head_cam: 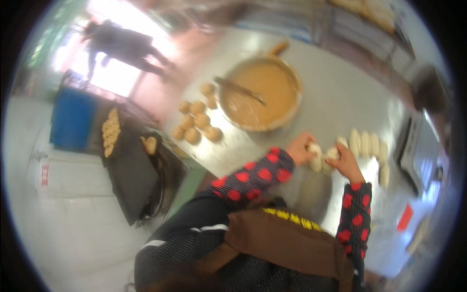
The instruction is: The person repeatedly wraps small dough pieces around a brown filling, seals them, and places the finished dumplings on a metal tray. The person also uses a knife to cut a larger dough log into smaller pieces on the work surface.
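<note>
Both of my hands are over a metal worktop (328, 91), in black sleeves with red dots. My left hand (302, 149) grips a piece of pale dough (315, 160) between thumb and fingers. Close on its right, my right hand (343, 160) pinches another piece of dough (331, 153). Several pale dough rolls (365, 144) lie side by side just beyond my right hand, one of them nearer to me. A large round bowl (262, 127) of light brown paste stands beyond my left hand, with a stick-like utensil (240, 89) resting in it.
Several round brown balls (197, 120) sit left of the bowl. A dark board (133, 175) bearing a braided piece (111, 133) is at the left, by a blue panel (73, 118). A grey container (419, 153) stands at the right. Another person (122, 43) is at the upper left.
</note>
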### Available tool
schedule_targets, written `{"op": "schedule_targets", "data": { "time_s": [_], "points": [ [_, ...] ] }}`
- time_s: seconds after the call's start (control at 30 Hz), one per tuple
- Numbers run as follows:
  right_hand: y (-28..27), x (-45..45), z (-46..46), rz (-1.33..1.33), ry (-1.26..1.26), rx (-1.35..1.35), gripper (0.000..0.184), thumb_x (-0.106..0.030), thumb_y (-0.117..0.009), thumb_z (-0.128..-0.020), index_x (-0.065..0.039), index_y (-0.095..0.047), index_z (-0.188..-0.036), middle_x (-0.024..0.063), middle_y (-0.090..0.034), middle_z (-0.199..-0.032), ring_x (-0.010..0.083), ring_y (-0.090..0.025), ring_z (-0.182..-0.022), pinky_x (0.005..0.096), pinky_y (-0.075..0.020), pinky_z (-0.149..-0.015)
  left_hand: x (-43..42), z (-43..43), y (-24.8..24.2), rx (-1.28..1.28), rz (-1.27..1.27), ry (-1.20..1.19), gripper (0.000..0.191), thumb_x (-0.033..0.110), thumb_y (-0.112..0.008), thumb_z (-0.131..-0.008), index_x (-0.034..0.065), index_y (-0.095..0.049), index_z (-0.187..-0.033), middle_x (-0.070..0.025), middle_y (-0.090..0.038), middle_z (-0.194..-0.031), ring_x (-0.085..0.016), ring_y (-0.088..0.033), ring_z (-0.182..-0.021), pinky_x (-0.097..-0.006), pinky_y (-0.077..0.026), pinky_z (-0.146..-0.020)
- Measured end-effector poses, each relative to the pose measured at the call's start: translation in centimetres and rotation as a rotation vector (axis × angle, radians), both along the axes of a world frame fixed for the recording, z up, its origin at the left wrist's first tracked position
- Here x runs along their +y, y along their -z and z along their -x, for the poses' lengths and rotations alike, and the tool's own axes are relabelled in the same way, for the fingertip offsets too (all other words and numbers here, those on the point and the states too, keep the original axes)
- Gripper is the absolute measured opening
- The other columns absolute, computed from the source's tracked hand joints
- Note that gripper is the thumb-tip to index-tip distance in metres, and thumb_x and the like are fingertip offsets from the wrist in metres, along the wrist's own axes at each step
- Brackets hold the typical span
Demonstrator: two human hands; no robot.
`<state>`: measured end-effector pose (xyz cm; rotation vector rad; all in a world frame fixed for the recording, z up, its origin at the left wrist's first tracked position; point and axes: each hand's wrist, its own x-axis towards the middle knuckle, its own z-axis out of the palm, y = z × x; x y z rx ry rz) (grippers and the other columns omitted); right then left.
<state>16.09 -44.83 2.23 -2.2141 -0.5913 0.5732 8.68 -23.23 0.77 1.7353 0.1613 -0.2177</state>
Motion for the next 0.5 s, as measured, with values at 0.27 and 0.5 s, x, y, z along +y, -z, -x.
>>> {"op": "schedule_targets", "data": {
  "time_s": [0.27,0.5],
  "points": [
    [3.6,1.6,11.6,-0.04,0.015,0.042,0.036,-0.023,-0.071,-0.083,0.0,-0.061,-0.109,0.0182,-0.064,-0.103,0.0317,-0.062,-0.095,0.0392,-0.0498,-0.085,4.6,4.9,0.8,0.225,-0.358,0.614,0.047,0.016,-0.069,-0.078,0.0068,-0.057,-0.123,-0.0131,-0.059,-0.122,-0.028,-0.055,-0.116,-0.0393,-0.042,-0.101],
    [2.2,1.6,1.9,0.127,0.264,-0.643,0.03,-0.012,-0.06,-0.082,0.0,-0.06,-0.11,0.0203,-0.062,-0.11,0.0379,-0.056,-0.108,0.0447,-0.0469,-0.093,4.9,5.7,-0.3,-0.175,-0.754,0.387,0.043,0.017,-0.069,-0.081,0.0064,-0.059,-0.122,-0.0186,-0.06,-0.123,-0.036,-0.056,-0.114,-0.041,-0.044,-0.099]
  ]
}}
